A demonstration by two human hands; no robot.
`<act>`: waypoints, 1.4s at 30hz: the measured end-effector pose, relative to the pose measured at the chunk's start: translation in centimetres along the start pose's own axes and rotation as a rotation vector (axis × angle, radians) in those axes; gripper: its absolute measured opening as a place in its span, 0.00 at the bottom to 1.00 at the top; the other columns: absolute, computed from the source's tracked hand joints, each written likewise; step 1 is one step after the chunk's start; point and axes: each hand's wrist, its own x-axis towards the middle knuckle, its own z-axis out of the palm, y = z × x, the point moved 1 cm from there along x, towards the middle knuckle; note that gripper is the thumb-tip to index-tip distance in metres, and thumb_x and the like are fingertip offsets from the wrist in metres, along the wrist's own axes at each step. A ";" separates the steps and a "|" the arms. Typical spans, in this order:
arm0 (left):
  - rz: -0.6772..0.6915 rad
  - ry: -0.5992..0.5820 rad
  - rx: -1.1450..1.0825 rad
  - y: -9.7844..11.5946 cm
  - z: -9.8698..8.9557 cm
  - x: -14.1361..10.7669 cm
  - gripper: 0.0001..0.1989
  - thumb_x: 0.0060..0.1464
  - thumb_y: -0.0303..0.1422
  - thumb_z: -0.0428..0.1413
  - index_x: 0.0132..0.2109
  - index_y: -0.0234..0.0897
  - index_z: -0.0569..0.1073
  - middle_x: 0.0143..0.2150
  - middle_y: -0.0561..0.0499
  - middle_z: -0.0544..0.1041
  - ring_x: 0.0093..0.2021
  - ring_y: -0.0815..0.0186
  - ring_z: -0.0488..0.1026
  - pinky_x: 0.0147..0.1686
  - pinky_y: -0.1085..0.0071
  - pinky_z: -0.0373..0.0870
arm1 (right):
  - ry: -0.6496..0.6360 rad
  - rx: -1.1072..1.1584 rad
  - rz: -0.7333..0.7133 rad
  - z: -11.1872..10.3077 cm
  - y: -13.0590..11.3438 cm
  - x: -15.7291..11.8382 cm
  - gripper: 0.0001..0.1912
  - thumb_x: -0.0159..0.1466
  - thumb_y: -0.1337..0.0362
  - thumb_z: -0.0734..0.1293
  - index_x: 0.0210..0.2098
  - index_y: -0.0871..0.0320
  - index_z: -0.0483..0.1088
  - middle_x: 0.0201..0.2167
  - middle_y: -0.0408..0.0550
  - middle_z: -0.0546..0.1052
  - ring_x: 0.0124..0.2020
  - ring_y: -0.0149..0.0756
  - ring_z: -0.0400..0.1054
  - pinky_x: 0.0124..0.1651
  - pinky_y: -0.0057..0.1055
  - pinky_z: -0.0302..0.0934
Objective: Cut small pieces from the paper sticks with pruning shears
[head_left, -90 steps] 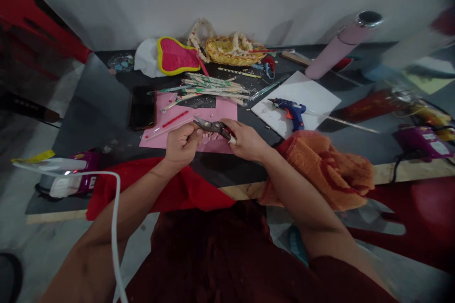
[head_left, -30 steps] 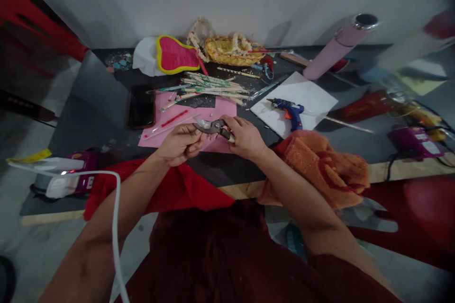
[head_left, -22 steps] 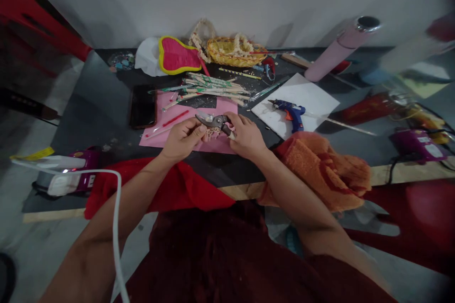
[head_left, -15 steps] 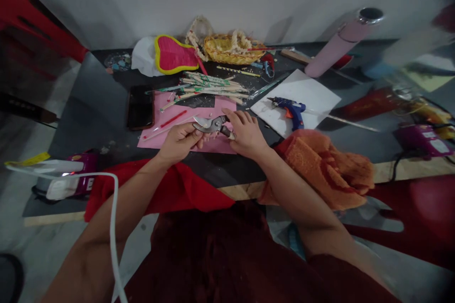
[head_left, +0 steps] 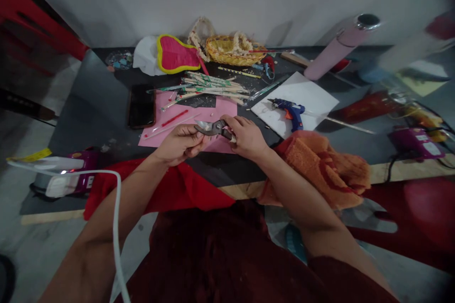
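In the middle, my right hand is wrapped round the handles of a pair of pruning shears. Their curved metal blades point left toward my left hand. That hand is closed, thumb against fingers, right at the blades; whatever it pinches is too small to make out. Beneath both hands lies a pink sheet with a red thin stick and small scraps on it. Just beyond is a pile of pale sticks, some in green-printed wrappers.
A phone lies left of the pink sheet. To the right, a blue glue gun rests on a white board, near an orange towel. Behind stand a wicker basket and a pink bottle. A white cable crosses my left arm.
My left hand has turned slightly and its fingers are curled more tightly by the blades. My right hand keeps its hold on the shears. The view has shifted a little.
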 end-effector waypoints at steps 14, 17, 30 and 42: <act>0.194 0.035 0.282 -0.4 -1.1 0.6 0.14 0.50 0.41 0.61 0.31 0.32 0.77 0.21 0.51 0.72 0.17 0.75 0.63 0.19 0.77 0.57 | -0.041 0.106 -0.052 -0.1 0.8 0.1 0.35 0.55 0.68 0.61 0.62 0.54 0.55 0.53 0.52 0.70 0.52 0.46 0.64 0.52 0.42 0.57; 0.176 0.074 0.229 -0.4 -0.8 0.9 0.13 0.51 0.40 0.60 0.33 0.31 0.76 0.22 0.50 0.74 0.17 0.77 0.60 0.18 0.79 0.55 | 0.022 0.055 0.015 0.3 0.9 0.3 0.36 0.55 0.67 0.62 0.63 0.54 0.54 0.54 0.54 0.68 0.54 0.48 0.61 0.53 0.44 0.57; 0.120 0.185 -0.034 0.8 -0.5 0.8 0.13 0.48 0.38 0.63 0.31 0.31 0.73 0.18 0.53 0.68 0.15 0.79 0.58 0.15 0.82 0.49 | 0.180 0.013 0.224 -0.1 2.4 0.5 0.33 0.60 0.56 0.63 0.63 0.53 0.52 0.56 0.56 0.66 0.53 0.52 0.61 0.51 0.50 0.58; 0.098 0.123 -0.002 0.1 -0.2 1.2 0.13 0.50 0.36 0.61 0.37 0.34 0.65 0.24 0.49 0.76 0.15 0.81 0.54 0.17 0.82 0.46 | 0.134 -0.111 0.401 0.7 4.1 0.7 0.30 0.59 0.46 0.64 0.57 0.53 0.61 0.52 0.58 0.69 0.51 0.57 0.63 0.46 0.57 0.59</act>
